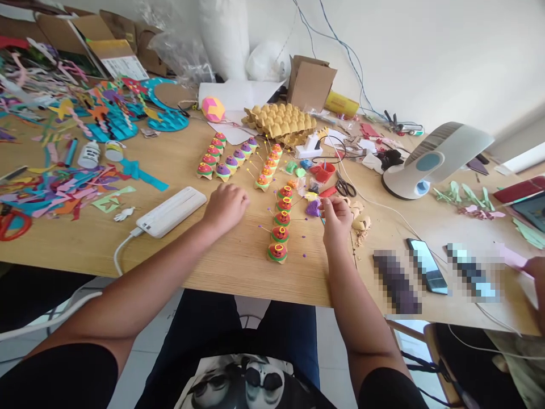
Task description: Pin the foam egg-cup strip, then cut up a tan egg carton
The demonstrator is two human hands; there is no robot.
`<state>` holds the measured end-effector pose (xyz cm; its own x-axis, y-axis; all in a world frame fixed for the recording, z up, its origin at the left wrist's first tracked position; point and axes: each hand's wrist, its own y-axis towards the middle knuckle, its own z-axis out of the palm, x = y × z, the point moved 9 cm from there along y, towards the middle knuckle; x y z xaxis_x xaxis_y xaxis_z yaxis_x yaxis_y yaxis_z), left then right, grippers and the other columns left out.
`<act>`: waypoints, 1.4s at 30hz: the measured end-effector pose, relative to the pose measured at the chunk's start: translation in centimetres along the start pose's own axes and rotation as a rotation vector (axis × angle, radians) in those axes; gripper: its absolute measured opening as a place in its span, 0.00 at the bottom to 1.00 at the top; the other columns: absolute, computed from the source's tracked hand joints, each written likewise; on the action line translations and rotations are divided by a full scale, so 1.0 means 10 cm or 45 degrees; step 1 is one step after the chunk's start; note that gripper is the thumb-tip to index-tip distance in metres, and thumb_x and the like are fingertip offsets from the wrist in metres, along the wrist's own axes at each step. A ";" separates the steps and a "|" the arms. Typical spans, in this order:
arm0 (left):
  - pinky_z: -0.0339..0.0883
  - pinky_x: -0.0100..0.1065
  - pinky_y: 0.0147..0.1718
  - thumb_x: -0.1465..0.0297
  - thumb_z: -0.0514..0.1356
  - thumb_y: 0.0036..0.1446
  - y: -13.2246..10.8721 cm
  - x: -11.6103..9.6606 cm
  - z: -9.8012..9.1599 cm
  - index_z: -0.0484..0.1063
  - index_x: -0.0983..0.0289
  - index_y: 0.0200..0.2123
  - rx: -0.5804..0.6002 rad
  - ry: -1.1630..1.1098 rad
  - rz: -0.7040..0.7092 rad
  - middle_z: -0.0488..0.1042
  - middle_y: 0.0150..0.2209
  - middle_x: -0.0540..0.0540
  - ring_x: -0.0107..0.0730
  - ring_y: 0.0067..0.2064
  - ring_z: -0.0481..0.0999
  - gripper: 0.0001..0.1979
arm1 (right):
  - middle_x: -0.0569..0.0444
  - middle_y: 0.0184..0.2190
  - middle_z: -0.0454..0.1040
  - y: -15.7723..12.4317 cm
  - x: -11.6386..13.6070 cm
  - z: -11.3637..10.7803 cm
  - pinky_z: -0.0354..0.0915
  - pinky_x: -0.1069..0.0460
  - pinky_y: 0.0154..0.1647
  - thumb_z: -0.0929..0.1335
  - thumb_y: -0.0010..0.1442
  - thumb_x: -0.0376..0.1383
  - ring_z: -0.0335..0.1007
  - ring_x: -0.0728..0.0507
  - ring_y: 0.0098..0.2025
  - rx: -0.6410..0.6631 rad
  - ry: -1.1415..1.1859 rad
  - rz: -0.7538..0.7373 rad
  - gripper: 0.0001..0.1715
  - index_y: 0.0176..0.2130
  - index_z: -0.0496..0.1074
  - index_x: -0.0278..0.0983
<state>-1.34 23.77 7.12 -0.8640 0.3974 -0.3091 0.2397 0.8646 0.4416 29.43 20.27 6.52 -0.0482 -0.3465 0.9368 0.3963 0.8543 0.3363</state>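
Observation:
My left hand rests on the table, its fingers curled into a loose fist; the inside of it is hidden. My right hand pinches at the edge of a purple clay lump with thumb and forefinger. Between both hands stands a caterpillar made from an egg-carton strip, painted red and green, with yellow clay rings and smiling faces. Small purple balls lie to its right. Beyond it are an orange egg-carton strip, a purple one and a red one.
A white power bank lies left of my left hand. Scissors, a red cup and egg trays are farther back. A white fan and a phone stand right. Another person's hand shows at the right edge.

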 end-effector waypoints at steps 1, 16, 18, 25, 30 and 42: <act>0.69 0.43 0.44 0.72 0.60 0.62 0.05 -0.01 -0.11 0.75 0.62 0.35 -0.057 -0.075 -0.041 0.77 0.37 0.58 0.44 0.43 0.74 0.04 | 0.58 0.29 0.75 -0.02 0.00 0.02 0.62 0.55 0.29 0.75 0.58 0.51 0.69 0.50 0.29 0.015 -0.003 0.004 0.19 0.36 0.72 0.39; 0.68 0.39 0.44 0.72 0.59 0.69 -0.31 -0.94 -0.44 0.79 0.59 0.48 -0.367 -0.541 0.487 0.81 0.38 0.54 0.35 0.41 0.75 0.09 | 0.54 0.32 0.78 -0.43 0.56 0.47 0.69 0.47 0.36 0.75 0.61 0.43 0.70 0.44 0.33 0.483 -0.347 -0.401 0.06 0.35 0.80 0.45; 0.68 0.39 0.43 0.72 0.59 0.69 -0.32 -0.97 -0.43 0.79 0.59 0.48 -0.344 -0.541 0.503 0.80 0.36 0.53 0.35 0.40 0.75 0.09 | 0.54 0.32 0.79 -0.48 0.58 0.53 0.71 0.47 0.37 0.75 0.62 0.43 0.71 0.44 0.33 0.545 -0.372 -0.424 0.05 0.35 0.81 0.46; 0.69 0.40 0.43 0.68 0.58 0.70 -0.33 -1.00 -0.37 0.81 0.57 0.47 -0.278 -0.550 0.482 0.80 0.36 0.54 0.37 0.40 0.74 0.10 | 0.54 0.34 0.80 -0.51 0.60 0.56 0.73 0.46 0.38 0.73 0.65 0.45 0.73 0.44 0.34 0.613 -0.400 -0.447 0.08 0.36 0.79 0.46; 0.68 0.41 0.44 0.69 0.59 0.69 -0.34 -1.02 -0.34 0.80 0.57 0.46 -0.246 -0.556 0.492 0.80 0.37 0.54 0.37 0.41 0.75 0.09 | 0.54 0.33 0.80 -0.51 0.62 0.56 0.72 0.46 0.37 0.73 0.65 0.45 0.72 0.44 0.33 0.609 -0.403 -0.467 0.08 0.35 0.79 0.46; 0.69 0.39 0.43 0.68 0.59 0.69 -0.33 -1.05 -0.31 0.80 0.59 0.45 -0.211 -0.555 0.511 0.81 0.37 0.54 0.36 0.41 0.75 0.09 | 0.55 0.33 0.81 -0.52 0.69 0.57 0.71 0.48 0.36 0.74 0.65 0.40 0.73 0.45 0.32 0.649 -0.373 -0.556 0.03 0.37 0.80 0.46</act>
<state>5.57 15.72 11.55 -0.4518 0.8014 -0.3921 0.4062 0.5760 0.7094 21.80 15.68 11.85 -0.3761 -0.6398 0.6703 -0.1872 0.7609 0.6213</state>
